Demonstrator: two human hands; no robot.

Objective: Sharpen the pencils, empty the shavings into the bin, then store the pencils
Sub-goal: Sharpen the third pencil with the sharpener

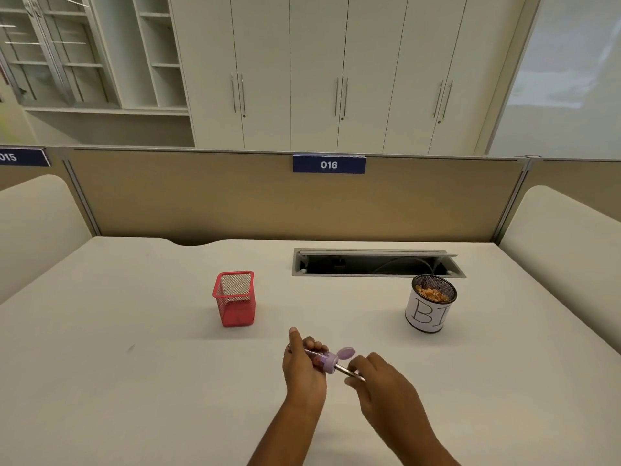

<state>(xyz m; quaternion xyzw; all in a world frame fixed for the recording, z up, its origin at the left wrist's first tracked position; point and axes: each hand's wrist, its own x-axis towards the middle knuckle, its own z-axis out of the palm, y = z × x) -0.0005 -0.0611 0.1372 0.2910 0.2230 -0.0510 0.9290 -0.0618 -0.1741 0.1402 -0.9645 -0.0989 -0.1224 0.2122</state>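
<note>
above the near worktop (134,364), the left hand (302,368) grips a purple sharpener (324,359), fingers curled round its barrel, round lid flipped open. the right hand (379,378) pinches a pencil (349,372) whose end sits in the sharpener. farther back, a red mesh holder (235,299) stands left and a bin (430,304) holding shavings stands right, well apart.
</note>
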